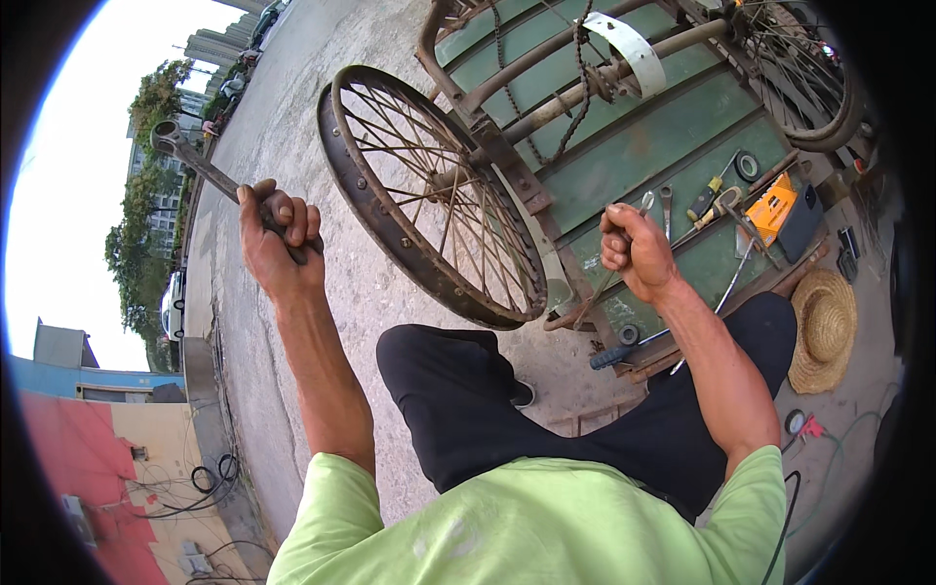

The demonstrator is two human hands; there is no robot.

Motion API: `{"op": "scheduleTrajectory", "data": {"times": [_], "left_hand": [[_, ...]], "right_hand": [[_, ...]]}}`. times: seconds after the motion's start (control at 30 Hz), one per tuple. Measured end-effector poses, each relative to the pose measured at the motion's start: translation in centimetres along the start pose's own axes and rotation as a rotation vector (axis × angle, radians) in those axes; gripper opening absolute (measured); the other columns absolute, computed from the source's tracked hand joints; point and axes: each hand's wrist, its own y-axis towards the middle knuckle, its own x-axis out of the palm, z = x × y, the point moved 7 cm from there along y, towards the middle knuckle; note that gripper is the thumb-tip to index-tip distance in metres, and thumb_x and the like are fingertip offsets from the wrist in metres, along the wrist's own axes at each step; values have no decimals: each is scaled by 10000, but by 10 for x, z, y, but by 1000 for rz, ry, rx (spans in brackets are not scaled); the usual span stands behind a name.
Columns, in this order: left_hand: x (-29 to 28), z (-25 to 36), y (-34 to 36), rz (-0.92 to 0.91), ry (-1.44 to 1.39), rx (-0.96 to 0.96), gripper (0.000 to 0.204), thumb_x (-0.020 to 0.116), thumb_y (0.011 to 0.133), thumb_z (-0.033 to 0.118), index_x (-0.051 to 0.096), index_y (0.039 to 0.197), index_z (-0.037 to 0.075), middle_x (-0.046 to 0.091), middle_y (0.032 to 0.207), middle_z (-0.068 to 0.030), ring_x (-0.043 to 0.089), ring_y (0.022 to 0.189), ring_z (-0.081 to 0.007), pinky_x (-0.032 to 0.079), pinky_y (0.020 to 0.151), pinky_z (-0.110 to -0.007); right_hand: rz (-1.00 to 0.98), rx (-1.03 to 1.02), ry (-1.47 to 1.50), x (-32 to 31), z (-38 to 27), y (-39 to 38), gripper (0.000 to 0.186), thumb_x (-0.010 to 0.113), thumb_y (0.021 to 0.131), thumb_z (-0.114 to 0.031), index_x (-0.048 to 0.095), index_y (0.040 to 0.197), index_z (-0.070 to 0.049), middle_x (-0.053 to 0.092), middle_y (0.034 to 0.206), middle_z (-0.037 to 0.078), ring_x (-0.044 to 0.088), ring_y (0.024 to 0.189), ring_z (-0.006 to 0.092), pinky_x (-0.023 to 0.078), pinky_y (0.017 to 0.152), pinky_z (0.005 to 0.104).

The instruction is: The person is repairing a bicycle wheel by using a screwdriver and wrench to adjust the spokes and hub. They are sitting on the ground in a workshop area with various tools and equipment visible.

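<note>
Raised at the left, my left hand [280,229] is closed around the handle of a dark ring wrench [208,171], whose ring end points up and away to the left. My right hand [636,252] is closed on a slim metal tool [603,286] with a shiny rounded end above the fist; its exact kind is unclear. Between my hands stands a rusty spoked wheel [375,210] with a bare rim and no tyre. It is beside the overturned frame of a cart with a green slatted bed [624,132]. Neither hand touches the wheel.
On the green bed lie another wrench [667,210], a yellow-black screwdriver [704,198], a tape roll [747,166], a hammer [720,205] and an orange box [771,209]. A chain [586,88] hangs by the axle. A straw hat [825,331] and a pressure gauge [796,422] lie at the right.
</note>
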Motion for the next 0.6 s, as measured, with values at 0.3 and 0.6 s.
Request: {"op": "scheduleTrajectory", "data": {"times": [0.3,0.6], "left_hand": [[125,-12,54,-267,291,86,282,632,1051,270,604,1021,-9,551,628,-42,435,441,-104,350,426,-265],[122,-19,49,-362,297,87,281,595,1072,262,604,1057,-19,573,660,-45,420,442,-83,340,415,-239]], "right_hand": [[274,-173,-98,-42,-64,4,492,461,1010,-571,631,918,-118,677,875,29,590,739,129,418,626,316],[180,-176,-37,-16,-112,77,490,517,1022,-547,611,962,-69,634,894,72,550,613,113,372,522,271]]}}
